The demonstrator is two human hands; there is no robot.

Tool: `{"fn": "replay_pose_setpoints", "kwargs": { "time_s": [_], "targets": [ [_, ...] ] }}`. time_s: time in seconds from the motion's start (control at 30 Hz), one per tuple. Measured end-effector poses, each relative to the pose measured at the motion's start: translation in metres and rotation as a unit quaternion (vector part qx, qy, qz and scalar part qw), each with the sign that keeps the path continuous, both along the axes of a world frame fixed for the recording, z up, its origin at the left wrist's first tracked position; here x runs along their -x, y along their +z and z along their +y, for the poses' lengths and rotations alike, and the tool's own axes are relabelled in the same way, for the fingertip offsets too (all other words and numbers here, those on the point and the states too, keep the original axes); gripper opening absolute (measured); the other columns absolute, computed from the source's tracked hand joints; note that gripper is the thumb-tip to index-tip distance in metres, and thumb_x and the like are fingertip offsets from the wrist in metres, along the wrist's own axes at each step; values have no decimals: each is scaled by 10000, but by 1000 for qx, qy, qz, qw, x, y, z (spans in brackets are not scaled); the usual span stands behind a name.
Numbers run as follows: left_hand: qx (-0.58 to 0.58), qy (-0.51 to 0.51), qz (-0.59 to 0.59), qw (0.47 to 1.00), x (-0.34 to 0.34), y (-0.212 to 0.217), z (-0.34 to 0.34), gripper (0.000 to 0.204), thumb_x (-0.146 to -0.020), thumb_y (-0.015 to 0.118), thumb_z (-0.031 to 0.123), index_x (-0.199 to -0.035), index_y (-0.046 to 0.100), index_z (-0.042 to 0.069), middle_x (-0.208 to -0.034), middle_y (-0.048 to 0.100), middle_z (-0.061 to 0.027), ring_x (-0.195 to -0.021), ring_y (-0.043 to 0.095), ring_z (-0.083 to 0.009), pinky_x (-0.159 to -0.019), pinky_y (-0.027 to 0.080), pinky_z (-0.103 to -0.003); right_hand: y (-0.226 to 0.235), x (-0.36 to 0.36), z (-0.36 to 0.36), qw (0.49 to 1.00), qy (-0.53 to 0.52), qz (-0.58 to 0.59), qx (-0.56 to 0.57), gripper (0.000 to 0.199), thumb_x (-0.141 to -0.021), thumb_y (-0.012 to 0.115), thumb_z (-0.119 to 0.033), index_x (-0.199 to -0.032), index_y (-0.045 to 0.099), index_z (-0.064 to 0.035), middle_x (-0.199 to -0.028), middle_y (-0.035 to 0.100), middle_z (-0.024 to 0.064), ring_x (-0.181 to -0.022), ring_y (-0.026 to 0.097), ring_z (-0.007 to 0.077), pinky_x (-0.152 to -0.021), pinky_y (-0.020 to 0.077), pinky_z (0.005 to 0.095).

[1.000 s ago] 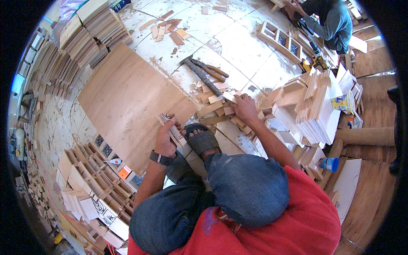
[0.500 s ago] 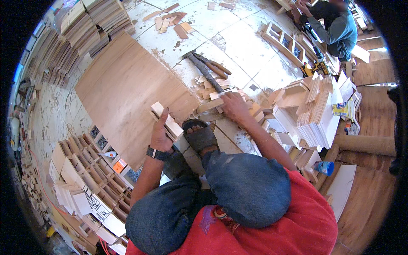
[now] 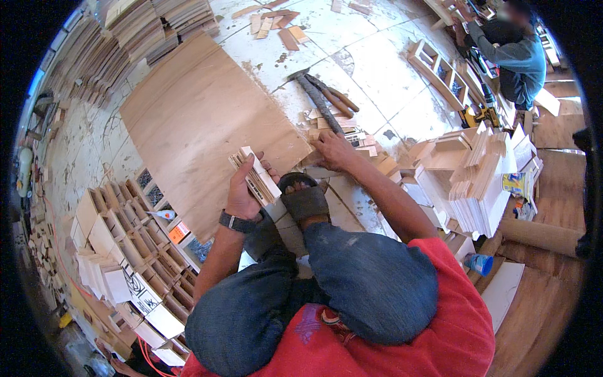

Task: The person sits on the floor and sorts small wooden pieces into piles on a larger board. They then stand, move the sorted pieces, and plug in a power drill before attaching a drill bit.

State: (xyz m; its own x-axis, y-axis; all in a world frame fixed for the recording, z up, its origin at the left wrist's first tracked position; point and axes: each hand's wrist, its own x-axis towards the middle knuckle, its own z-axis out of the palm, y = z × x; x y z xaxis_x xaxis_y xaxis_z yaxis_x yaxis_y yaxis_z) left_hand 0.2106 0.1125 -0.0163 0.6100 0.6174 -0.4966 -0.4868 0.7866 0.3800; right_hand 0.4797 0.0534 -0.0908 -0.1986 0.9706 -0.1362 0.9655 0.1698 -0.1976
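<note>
- The left hand (image 3: 242, 195) is gripping a small bundle of thin wooden slats (image 3: 254, 174), fingers wrapped round its lower end, holding it above the near edge of the plywood sheet (image 3: 201, 119).
- The right hand (image 3: 334, 151) is reaching into the heap of offcut blocks (image 3: 352, 141) just past the sheet's corner; its fingers are curling down onto the pieces, but I cannot tell whether they are closing on one or only resting there.
- The person's sandalled foot (image 3: 304, 200) is sitting between the two hands, close under the bundle.
- A hammer (image 3: 317, 100) and what is probably a pair of pliers (image 3: 336, 97) are lying on the white floor beyond the heap.
- Rows of small open wooden boxes (image 3: 119, 245) are standing to the left, and stacked white panels (image 3: 483, 188) to the right.
- Another person (image 3: 515, 56) is working at a wooden frame (image 3: 440, 72) far off.
- Risk, as I judge it: the slats are fanning slightly at the top, so a loosening grip could let them slide apart and drop onto the foot, and rough offcut edges could splinter the reaching fingers.
</note>
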Motion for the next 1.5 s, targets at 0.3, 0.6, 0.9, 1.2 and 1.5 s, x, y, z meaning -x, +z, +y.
{"fn": "replay_pose_setpoints", "kwargs": {
  "time_s": [0.3,0.6,0.9,1.2,1.5],
  "targets": [
    [7,6,7,1000,0,-9,-4,443,-903,597,243,-1246,448,5,-1157,566,-193,-1034,603,-297,-871,531,-402,50,13,-27,978,-205,-15,33,439,-763,674,-320,-1114,571,-78,-923,619,106,-929,598,286,-816,447,393],
    [-67,-65,26,995,-19,-6,-14,358,-868,649,187,-1176,520,59,-1088,608,-67,-1020,596,-211,-879,508,-386,113,116,-3,938,-184,289,47,639,-735,638,-259,-1267,459,47,-1295,425,260,-1224,411,377,-1068,306,400],
    [-11,37,-32,999,9,-15,1,384,-854,666,197,-1173,512,48,-1070,604,-110,-1002,606,-275,-871,521,-436,49,-3,-38,982,-189,-31,-1,249,-814,562,-187,-1027,575,-60,-1029,592,147,-1019,568,317,-880,439,458],
    [-3,17,12,1000,8,-13,2,348,-873,649,235,-1152,519,72,-1054,613,-94,-1002,609,-262,-845,532,-416,4,-54,-71,990,-89,-111,-1,237,-839,514,-192,-1041,540,-71,-1019,540,130,-989,535,292,-826,426,432],
    [-11,5,20,1000,9,-13,2,391,-844,688,208,-1145,511,32,-1046,604,-120,-993,613,-283,-812,552,-426,20,-71,-73,997,-13,-71,3,284,-857,479,-157,-1109,525,-33,-1069,523,152,-1044,514,301,-900,411,421]
  ]
}}
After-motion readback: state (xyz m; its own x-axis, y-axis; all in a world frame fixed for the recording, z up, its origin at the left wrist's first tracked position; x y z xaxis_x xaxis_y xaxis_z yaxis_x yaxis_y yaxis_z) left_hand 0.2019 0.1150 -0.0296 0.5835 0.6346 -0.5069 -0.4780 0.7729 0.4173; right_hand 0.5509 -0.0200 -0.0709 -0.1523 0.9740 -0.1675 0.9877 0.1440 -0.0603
